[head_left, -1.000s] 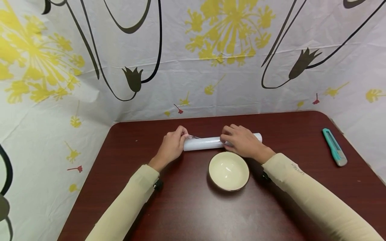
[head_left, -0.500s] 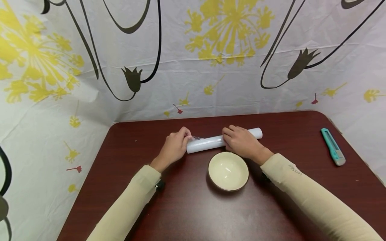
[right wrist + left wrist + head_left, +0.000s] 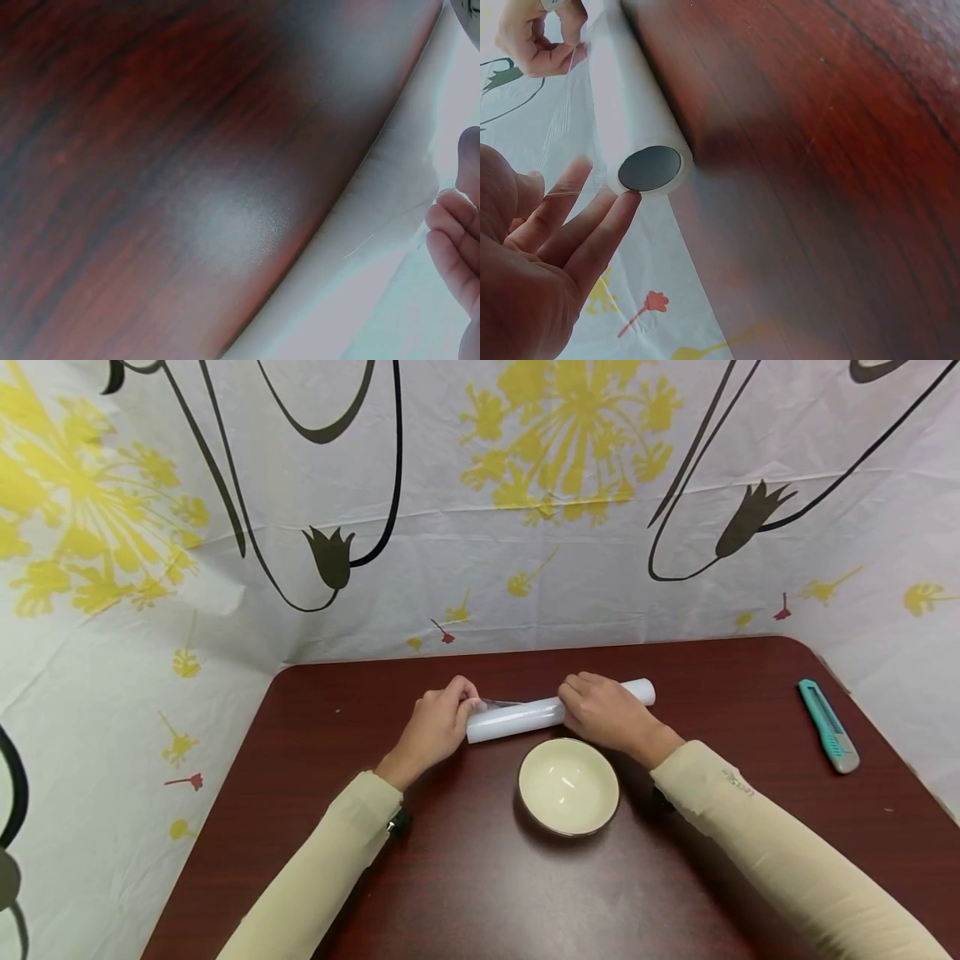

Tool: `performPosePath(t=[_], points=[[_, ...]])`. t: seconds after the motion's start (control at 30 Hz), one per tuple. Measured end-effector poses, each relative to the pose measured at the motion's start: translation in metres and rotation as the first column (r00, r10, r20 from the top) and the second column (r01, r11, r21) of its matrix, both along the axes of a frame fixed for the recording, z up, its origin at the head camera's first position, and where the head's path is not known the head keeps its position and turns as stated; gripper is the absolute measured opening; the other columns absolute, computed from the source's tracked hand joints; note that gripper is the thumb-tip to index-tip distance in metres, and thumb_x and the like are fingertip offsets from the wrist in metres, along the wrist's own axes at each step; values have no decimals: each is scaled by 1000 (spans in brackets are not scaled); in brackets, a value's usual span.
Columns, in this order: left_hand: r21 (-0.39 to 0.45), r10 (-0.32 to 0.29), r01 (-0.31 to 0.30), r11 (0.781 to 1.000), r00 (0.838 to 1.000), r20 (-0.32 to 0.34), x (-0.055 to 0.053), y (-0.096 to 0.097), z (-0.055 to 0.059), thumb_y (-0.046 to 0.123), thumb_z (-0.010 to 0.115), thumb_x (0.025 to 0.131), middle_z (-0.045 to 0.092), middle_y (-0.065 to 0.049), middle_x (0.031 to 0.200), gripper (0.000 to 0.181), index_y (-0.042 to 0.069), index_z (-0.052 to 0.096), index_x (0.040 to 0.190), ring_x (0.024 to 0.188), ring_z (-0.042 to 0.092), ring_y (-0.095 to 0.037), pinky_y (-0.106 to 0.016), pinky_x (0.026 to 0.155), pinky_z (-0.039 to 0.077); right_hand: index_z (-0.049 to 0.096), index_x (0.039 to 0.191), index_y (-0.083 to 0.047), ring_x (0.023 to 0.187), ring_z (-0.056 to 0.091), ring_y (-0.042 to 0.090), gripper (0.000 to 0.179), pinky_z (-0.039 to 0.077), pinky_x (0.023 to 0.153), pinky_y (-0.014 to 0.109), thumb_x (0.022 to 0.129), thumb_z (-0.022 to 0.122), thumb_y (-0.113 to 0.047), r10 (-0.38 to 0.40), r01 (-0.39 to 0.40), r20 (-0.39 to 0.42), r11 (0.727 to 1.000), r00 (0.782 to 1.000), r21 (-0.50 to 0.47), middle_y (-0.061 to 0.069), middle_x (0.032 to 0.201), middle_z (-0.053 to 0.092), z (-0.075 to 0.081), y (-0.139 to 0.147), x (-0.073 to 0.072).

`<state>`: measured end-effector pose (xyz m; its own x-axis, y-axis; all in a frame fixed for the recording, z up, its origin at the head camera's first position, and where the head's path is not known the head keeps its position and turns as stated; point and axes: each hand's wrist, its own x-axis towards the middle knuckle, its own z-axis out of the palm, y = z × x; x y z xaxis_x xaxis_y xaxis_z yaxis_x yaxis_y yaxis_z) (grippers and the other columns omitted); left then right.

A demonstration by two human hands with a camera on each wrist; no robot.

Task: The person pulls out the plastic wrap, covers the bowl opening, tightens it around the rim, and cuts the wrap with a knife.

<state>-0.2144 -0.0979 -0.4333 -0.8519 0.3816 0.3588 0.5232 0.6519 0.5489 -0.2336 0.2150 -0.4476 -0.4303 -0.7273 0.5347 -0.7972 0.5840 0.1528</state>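
A white roll of cling film [image 3: 517, 720] lies across the table behind a cream bowl [image 3: 568, 787] with a dark rim. At its left end my left hand [image 3: 441, 720] pinches the edge of the clear film, lifted slightly off the roll. The left wrist view shows the roll's hollow core [image 3: 649, 169], with a fingertip of that hand right at its rim. My right hand [image 3: 606, 714] pinches the film near the middle of the roll, covering part of it. In the right wrist view its fingers [image 3: 454, 259] are bent beside the roll, with film gathered at their tips.
A teal utility knife [image 3: 828, 727] lies on the right side of the dark red table [image 3: 480, 885]. A white patterned sheet [image 3: 480, 585] hangs behind the table and along its sides.
The roll has tilted slightly, its left end coming nearer and a little to the right. Both hands have shifted slightly right, and more lifted film shows between them.
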Motion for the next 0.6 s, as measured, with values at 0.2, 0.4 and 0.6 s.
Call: performPosePath(t=[0.2, 0.4, 0.6], points=[[-4, 4, -4, 1000, 1000, 12, -1, 1, 2, 12, 64, 113, 82, -6, 105, 7, 10, 63, 107, 82, 73, -20, -40, 76, 58, 54, 85, -6, 65, 54, 24, 26, 49, 55, 39, 79, 72, 11, -28, 36, 112, 997, 993, -68, 4, 74, 53, 7, 2, 1], [-10, 12, -12, 1000, 1000, 23, -1, 1, 3, 12, 63, 113, 81, -6, 106, 5, 9, 64, 109, 86, 74, -21, -41, 78, 59, 63, 94, -6, 74, 58, 24, 24, 54, 63, 40, 87, 85, -11, -19, 23, 176, 1000, 984, -20, 6, 88, 60, 7, 5, 2], [-2, 10, -10, 1000, 1000, 22, 1, 1, 3, 11, 64, 113, 82, -7, 108, 6, 10, 63, 107, 94, 78, -25, -43, 82, 60, 66, 94, -7, 82, 57, 25, 30, 56, 67, 40, 86, 94, -12, -1, -4, 149, 1000, 989, 28, 5, 94, 59, 2, 7, 3]])
